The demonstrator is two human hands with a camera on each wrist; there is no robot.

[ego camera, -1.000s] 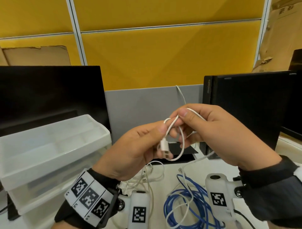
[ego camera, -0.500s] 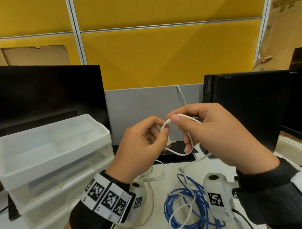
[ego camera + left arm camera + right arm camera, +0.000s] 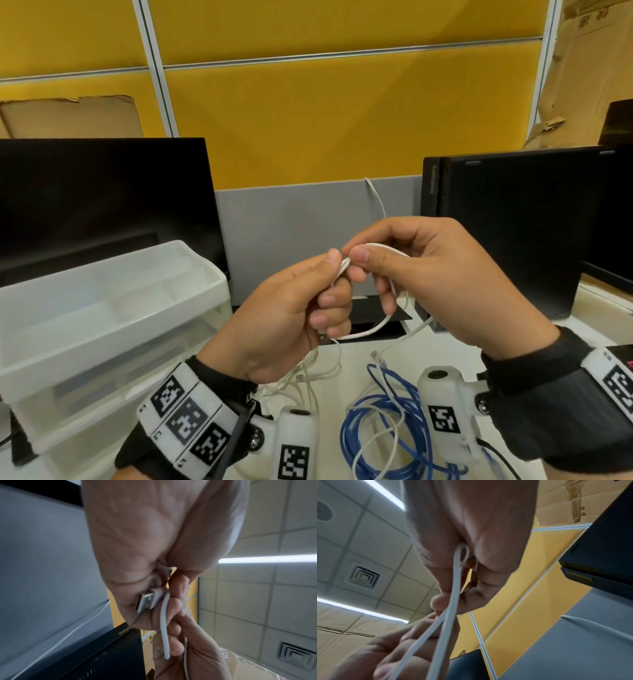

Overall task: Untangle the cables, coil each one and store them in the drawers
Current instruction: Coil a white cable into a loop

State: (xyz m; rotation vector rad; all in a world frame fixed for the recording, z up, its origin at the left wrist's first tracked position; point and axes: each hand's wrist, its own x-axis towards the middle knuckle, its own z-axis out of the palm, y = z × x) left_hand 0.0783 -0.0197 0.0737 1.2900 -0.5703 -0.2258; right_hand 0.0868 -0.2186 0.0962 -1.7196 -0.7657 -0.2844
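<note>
Both hands hold a thin white USB cable (image 3: pixel 371 331) up in front of me, above the desk. My left hand (image 3: pixel 308 301) curls round the cable's loops, and its USB plug (image 3: pixel 148 602) lies against the palm. My right hand (image 3: pixel 407 270) pinches a loop of the same cable (image 3: pixel 456 582) between thumb and forefinger, touching the left thumb. A blue cable (image 3: pixel 383 431) lies loosely coiled on the desk below, tangled with more white cables (image 3: pixel 308 377). The clear plastic drawer unit (image 3: pixel 113 308) stands at the left with its top tray open.
A dark monitor (image 3: pixel 102 205) stands behind the drawers. A black computer box (image 3: pixel 513 222) stands at the right. A grey and yellow partition (image 3: pixel 308 137) closes the back, with cardboard (image 3: pixel 589 68) leaning at the right. A white wire (image 3: pixel 376 198) hangs down the partition.
The left hand has turned and closed its fingers over the plug and loops. The right hand has brought another turn of cable over, and the thumbs now meet.
</note>
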